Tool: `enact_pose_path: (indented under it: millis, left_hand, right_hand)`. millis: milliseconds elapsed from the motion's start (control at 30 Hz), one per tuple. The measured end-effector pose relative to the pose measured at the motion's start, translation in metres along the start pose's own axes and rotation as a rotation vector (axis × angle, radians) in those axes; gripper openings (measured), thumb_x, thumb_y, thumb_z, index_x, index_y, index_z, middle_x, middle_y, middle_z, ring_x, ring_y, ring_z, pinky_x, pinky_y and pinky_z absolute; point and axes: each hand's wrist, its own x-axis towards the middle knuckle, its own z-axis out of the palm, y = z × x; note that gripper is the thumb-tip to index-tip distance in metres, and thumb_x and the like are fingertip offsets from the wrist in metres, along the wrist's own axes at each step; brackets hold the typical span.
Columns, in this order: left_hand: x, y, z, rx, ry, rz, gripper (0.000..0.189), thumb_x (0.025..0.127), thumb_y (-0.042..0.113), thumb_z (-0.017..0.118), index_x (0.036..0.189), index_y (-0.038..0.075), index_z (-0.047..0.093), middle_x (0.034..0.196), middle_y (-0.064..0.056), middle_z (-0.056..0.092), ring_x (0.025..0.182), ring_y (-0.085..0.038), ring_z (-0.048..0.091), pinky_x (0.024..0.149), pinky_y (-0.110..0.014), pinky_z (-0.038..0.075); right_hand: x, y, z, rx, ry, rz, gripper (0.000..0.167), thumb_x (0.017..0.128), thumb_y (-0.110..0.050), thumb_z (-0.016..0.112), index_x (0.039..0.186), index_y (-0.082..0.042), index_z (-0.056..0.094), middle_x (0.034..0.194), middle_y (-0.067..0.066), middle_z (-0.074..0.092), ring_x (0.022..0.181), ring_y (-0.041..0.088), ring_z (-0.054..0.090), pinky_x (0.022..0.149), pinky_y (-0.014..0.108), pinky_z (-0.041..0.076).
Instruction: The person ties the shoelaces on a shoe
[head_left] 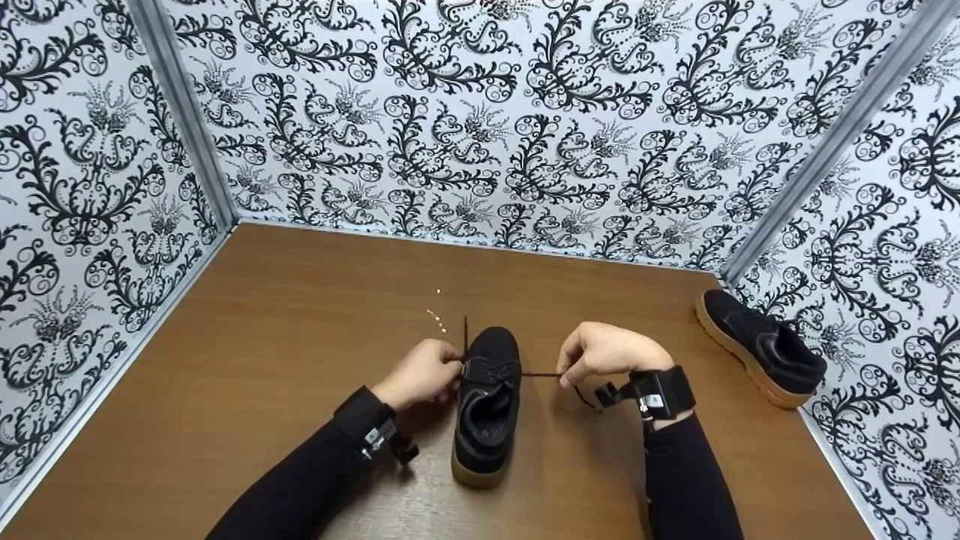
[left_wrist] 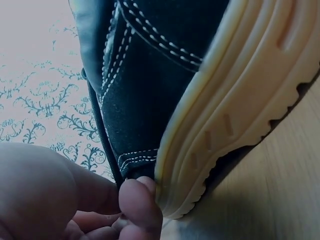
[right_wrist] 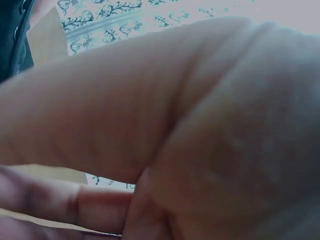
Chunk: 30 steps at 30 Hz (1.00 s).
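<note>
A black lace-up shoe (head_left: 493,346) with a tan sole stands in the middle of the table, toe pointing away from me. On its left side my left hand (head_left: 421,375) pinches one shoelace close to the upper; the lace's end sticks up past the fingers. In the left wrist view that shoelace (left_wrist: 102,132) runs down the shoe's side to the thumb and fingertips. My right hand (head_left: 611,351), to the right of the shoe, pinches the other shoelace (head_left: 540,374), which stretches straight out sideways. Its loose end hangs below the fingers. The right wrist view is mostly filled by the hand.
A second black shoe (head_left: 750,334) lies at the right side of the brown table (head_left: 315,300), close to the wall. Patterned walls (head_left: 465,120) enclose the left, back and right. Small bright spots (head_left: 437,321) show on the table beyond the left hand.
</note>
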Motion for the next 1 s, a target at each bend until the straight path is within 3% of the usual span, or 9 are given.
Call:
enact_pose_path:
  millis: [133,233,300,367,433,500,600,800,1000]
  left_hand:
    - [0.000,0.000,0.001,-0.001,-0.002,0.008,0.020,0.106,0.002,0.056,0.099,0.000,0.075,0.069,-0.003,0.066,0.046,-0.011,0.056,0.043,-0.024,0.046]
    - [0.000,-0.001,0.001,0.003,0.000,0.012,0.021,0.106,0.001,0.056,0.095,0.000,0.074,0.068,-0.003,0.065,0.044,-0.011,0.056,0.043,-0.023,0.046]
    - [0.000,-0.001,0.002,-0.003,0.000,0.011,0.020,0.105,0.000,0.056,0.094,0.000,0.073,0.067,-0.003,0.065,0.044,-0.011,0.056,0.042,-0.024,0.046]
    - [0.000,-0.001,0.002,-0.008,0.001,0.006,0.020,0.105,0.000,0.056,0.095,0.000,0.073,0.067,-0.003,0.064,0.043,-0.011,0.055,0.042,-0.024,0.046]
    - [0.000,-0.001,0.002,-0.013,0.003,0.004,0.019,0.105,0.000,0.056,0.097,-0.001,0.074,0.067,-0.003,0.064,0.043,-0.011,0.056,0.042,-0.024,0.046]
    - [0.000,-0.001,0.002,-0.017,0.006,0.007,0.019,0.105,0.000,0.057,0.102,-0.003,0.075,0.067,-0.003,0.064,0.043,-0.011,0.055,0.041,-0.024,0.046]
    - [0.000,-0.001,0.002,0.000,0.006,0.019,0.020,0.105,0.001,0.056,0.105,-0.004,0.076,0.065,-0.002,0.063,0.042,-0.010,0.055,0.041,-0.024,0.045]
    - [0.001,-0.003,0.001,0.043,0.002,0.036,0.020,0.105,0.002,0.056,0.097,-0.001,0.074,0.062,0.001,0.061,0.041,-0.009,0.054,0.042,-0.022,0.044]
    - [0.000,-0.002,-0.001,0.044,0.017,0.039,0.020,0.103,0.001,0.057,0.102,-0.003,0.076,0.066,0.000,0.064,0.042,-0.009,0.056,0.043,-0.024,0.047]
  right_hand:
    - [0.000,0.000,0.000,0.012,0.043,0.021,0.003,0.092,-0.016,0.087,0.089,-0.017,0.087,0.079,-0.002,0.076,0.062,0.008,0.058,0.061,0.027,0.048]
    - [0.006,-0.006,0.004,0.046,0.224,-0.022,0.004,0.096,-0.012,0.082,0.097,-0.013,0.085,0.087,0.000,0.078,0.065,0.008,0.062,0.061,0.025,0.053]
    - [0.014,-0.013,0.009,0.077,0.379,-0.134,0.011,0.100,-0.009,0.079,0.109,-0.011,0.085,0.100,0.004,0.081,0.076,0.012,0.070,0.070,0.028,0.060]
    - [0.022,-0.023,0.015,0.102,0.473,-0.275,0.028,0.102,-0.006,0.079,0.129,-0.010,0.080,0.119,0.007,0.080,0.098,0.019,0.076,0.087,0.036,0.064]
    - [0.028,-0.033,0.022,0.113,0.483,-0.405,0.044,0.102,-0.002,0.077,0.145,-0.008,0.071,0.135,0.011,0.076,0.117,0.026,0.075,0.099,0.045,0.063]
    - [0.031,-0.039,0.026,0.108,0.438,-0.471,0.055,0.102,0.001,0.075,0.155,-0.006,0.063,0.145,0.015,0.071,0.126,0.032,0.072,0.102,0.050,0.062]
    - [0.031,-0.041,0.031,0.056,0.407,-0.434,0.051,0.103,0.001,0.075,0.153,-0.005,0.065,0.144,0.015,0.071,0.123,0.031,0.073,0.101,0.048,0.062]
    - [0.028,-0.034,0.030,0.009,0.403,-0.253,0.022,0.106,-0.014,0.076,0.127,-0.008,0.081,0.118,0.001,0.080,0.103,0.019,0.075,0.091,0.039,0.062]
    - [0.028,-0.036,0.028,0.022,0.348,-0.215,0.017,0.108,-0.021,0.076,0.119,-0.011,0.084,0.108,-0.007,0.080,0.098,0.013,0.074,0.091,0.039,0.062]
